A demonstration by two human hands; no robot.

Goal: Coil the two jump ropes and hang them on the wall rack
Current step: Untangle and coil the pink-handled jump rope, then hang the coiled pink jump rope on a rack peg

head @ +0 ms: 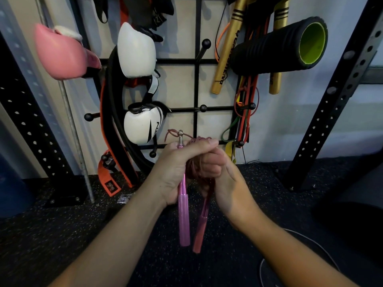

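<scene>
Pink jump rope handles and coiled cord sit gripped by left hand and right hand.

Three boxing gloves, two pink rope handles, two gold sticks, one foam roller

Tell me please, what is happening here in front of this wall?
A person holds a pink jump rope in both hands before the wall rack. The left hand grips a handle, the right hand holds the gathered cord. It is not yet hung. A second rope seems to lie on the floor.
</scene>
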